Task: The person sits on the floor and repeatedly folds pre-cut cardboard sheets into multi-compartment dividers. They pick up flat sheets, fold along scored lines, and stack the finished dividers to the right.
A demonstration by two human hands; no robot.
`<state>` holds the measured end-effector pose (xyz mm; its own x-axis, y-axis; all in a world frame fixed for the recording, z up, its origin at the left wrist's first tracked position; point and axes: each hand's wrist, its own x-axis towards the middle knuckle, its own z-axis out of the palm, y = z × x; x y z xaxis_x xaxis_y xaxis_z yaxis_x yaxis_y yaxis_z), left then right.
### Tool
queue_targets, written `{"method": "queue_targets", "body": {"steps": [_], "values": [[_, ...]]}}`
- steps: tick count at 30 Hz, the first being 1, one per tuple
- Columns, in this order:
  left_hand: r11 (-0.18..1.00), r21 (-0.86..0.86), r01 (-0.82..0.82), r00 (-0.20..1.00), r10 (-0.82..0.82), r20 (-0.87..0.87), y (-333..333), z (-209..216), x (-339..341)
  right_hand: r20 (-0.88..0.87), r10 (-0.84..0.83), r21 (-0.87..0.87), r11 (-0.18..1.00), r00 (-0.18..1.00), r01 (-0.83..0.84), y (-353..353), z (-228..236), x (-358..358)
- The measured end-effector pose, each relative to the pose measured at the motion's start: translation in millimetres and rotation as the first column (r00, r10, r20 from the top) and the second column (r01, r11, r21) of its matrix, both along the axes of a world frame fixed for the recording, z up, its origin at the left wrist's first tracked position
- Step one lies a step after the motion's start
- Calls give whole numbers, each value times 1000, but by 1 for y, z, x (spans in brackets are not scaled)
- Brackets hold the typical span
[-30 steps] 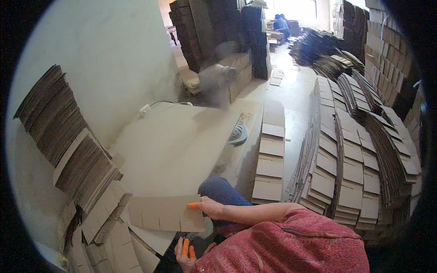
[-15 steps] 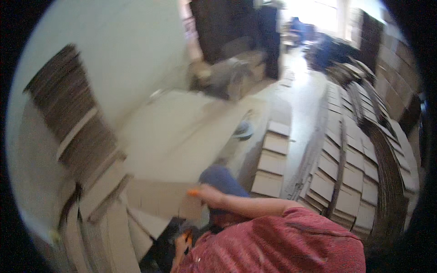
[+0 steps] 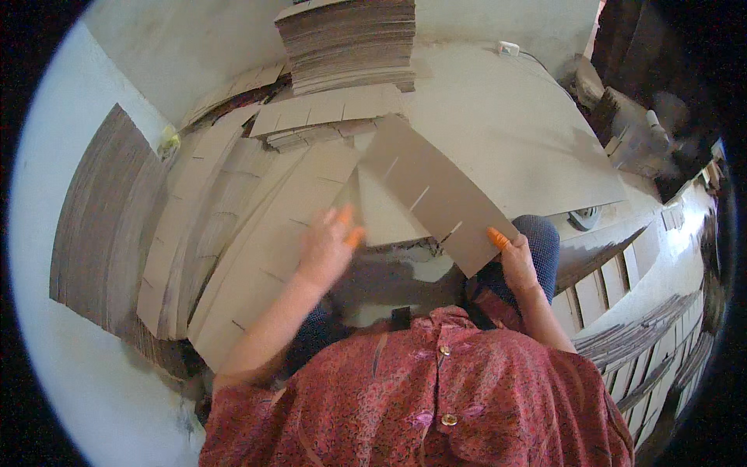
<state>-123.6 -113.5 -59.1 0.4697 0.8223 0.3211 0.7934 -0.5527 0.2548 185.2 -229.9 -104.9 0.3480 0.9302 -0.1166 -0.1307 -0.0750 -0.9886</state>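
My right hand (image 3: 520, 263), with an orange cover on a finger, grips the near right end of a brown cardboard strip (image 3: 436, 194). Several short slots are cut along the strip, which slants up and left over the pale worktop (image 3: 498, 117). My left hand (image 3: 327, 249) also wears orange finger covers and is slightly blurred. Its thumb and fingers look apart, and I see nothing held in them. It hovers by the strip's far left end, over a pile of slotted cardboard strips (image 3: 268, 257).
A tall cardboard stack (image 3: 350, 47) rises at the back, with a lower stack (image 3: 327, 109) before it. Leaning cardboard sheets (image 3: 109, 226) line the left. A small white box with a cable (image 3: 508, 49) lies at the worktop's back edge. More cardboard rows (image 3: 661, 373) stand at right.
The view has swung left, bringing the cardboard piles to the middle. My left hand has moved out over the pile. My right hand keeps hold of cardboard.
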Motion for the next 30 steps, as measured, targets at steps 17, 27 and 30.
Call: {"method": "queue_targets", "body": {"steps": [17,27,30], "values": [[968,-122,-220,896,151,-417,107,3,-67,174,70,99,991,982,-88,-2,-3,0],[886,-396,242,970,-226,89,57,41,13,386,-66,345,935,920,-78,6,54,-42],[797,-445,408,913,-350,209,22,53,51,507,-119,363,928,854,-86,13,64,-40]]}}
